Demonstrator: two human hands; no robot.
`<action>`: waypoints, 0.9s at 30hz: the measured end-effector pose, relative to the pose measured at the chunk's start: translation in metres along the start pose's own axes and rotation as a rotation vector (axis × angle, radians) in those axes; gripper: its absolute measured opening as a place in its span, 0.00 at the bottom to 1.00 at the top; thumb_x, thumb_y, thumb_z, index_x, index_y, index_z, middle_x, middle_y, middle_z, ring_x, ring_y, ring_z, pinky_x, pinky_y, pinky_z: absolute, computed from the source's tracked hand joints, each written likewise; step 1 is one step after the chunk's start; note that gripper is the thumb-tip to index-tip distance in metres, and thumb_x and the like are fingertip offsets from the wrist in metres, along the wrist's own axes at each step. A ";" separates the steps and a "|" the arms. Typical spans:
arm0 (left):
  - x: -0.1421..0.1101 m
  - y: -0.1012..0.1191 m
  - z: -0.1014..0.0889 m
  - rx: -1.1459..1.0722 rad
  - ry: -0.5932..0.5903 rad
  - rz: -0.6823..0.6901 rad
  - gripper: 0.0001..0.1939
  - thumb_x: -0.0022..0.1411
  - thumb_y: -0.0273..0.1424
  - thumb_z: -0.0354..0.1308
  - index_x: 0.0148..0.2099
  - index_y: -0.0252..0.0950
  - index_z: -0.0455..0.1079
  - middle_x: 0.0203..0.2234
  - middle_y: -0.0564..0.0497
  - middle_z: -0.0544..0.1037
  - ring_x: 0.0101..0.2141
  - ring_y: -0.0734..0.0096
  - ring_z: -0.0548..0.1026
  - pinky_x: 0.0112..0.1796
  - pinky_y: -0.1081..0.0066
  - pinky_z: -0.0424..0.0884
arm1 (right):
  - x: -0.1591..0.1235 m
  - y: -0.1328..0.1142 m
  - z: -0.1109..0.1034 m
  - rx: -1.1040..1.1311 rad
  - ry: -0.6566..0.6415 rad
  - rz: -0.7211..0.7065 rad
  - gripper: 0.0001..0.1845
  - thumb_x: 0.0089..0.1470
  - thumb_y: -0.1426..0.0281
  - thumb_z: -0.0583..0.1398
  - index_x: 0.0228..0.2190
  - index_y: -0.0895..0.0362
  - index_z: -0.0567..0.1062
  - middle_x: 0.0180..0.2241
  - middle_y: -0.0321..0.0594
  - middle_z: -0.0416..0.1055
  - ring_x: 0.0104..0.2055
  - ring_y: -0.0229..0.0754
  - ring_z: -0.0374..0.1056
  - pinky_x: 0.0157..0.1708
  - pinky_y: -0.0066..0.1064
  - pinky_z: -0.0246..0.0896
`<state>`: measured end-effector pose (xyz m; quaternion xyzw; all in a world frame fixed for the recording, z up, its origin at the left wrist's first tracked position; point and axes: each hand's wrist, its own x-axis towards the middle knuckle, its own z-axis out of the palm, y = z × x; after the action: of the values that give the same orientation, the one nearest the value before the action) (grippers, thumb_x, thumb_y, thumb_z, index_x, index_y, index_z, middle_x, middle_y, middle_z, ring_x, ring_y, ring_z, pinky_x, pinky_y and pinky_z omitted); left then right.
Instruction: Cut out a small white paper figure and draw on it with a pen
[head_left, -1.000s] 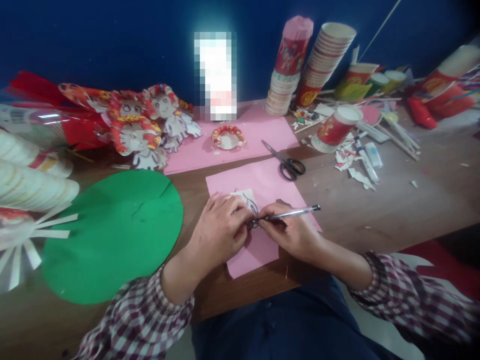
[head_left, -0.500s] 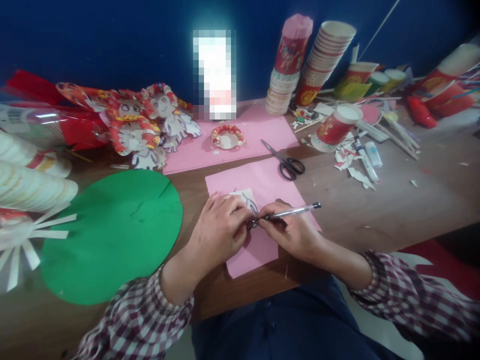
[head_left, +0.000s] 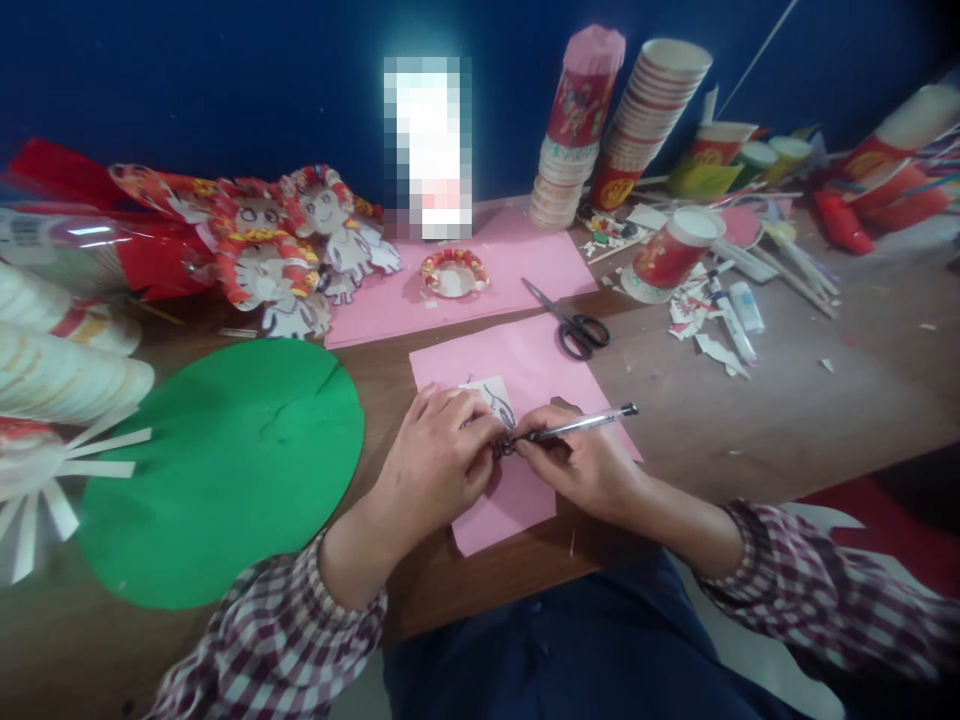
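A pen (head_left: 581, 424) slants out to the right from my right hand (head_left: 581, 465), which is closed around it near the tip. My left hand (head_left: 439, 460) presses down with curled fingers on a small white paper piece (head_left: 489, 392) with dark drawn lines; much of that piece is hidden beneath the fingers. The pen tip is close to my left thumb, and the exact contact is hard to see. Under both hands lies a pink sheet (head_left: 510, 520). Black-handled scissors (head_left: 577, 333) rest across its upper right edge.
A green disc (head_left: 225, 470) lies on the left, near a cup cut into strips (head_left: 34, 465). Paper figures (head_left: 300, 250) and a red-rimmed ring (head_left: 454, 275) are farther back. Stacked paper cups (head_left: 649, 110), a red cup (head_left: 675, 255) and paper scraps (head_left: 694, 305) occupy the right side.
The pen's back end has shifted very slightly left. Both hands stay in nearly the same place, and the things on the table have not moved.
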<state>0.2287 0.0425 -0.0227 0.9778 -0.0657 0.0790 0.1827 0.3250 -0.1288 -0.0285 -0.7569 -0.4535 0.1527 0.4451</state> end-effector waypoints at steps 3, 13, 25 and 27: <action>0.000 0.000 0.000 0.001 -0.004 -0.002 0.11 0.56 0.24 0.54 0.42 0.39 0.70 0.38 0.49 0.73 0.45 0.59 0.68 0.51 0.52 0.61 | 0.000 0.000 0.000 -0.007 -0.010 -0.006 0.03 0.55 0.73 0.57 0.33 0.57 0.72 0.30 0.39 0.72 0.33 0.40 0.68 0.31 0.29 0.64; -0.001 0.000 0.000 -0.006 -0.013 -0.006 0.11 0.56 0.24 0.54 0.42 0.39 0.70 0.39 0.48 0.73 0.45 0.59 0.68 0.51 0.52 0.60 | 0.000 0.000 0.000 0.002 -0.016 0.013 0.03 0.54 0.73 0.57 0.32 0.58 0.72 0.28 0.39 0.71 0.31 0.39 0.67 0.30 0.29 0.62; 0.000 0.000 0.000 -0.009 -0.013 -0.013 0.10 0.56 0.25 0.54 0.41 0.39 0.70 0.39 0.49 0.73 0.44 0.60 0.68 0.51 0.53 0.60 | 0.000 -0.002 -0.001 0.007 -0.016 -0.012 0.03 0.53 0.75 0.57 0.31 0.58 0.72 0.26 0.37 0.69 0.28 0.36 0.65 0.27 0.26 0.60; -0.001 0.000 0.001 -0.009 -0.011 -0.010 0.11 0.56 0.25 0.54 0.41 0.39 0.70 0.39 0.49 0.73 0.45 0.60 0.68 0.51 0.53 0.60 | 0.000 -0.003 -0.001 0.008 -0.016 -0.011 0.03 0.53 0.75 0.57 0.31 0.58 0.72 0.26 0.36 0.69 0.27 0.35 0.65 0.27 0.26 0.60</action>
<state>0.2283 0.0427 -0.0235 0.9777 -0.0620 0.0721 0.1871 0.3243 -0.1284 -0.0259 -0.7514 -0.4607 0.1580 0.4452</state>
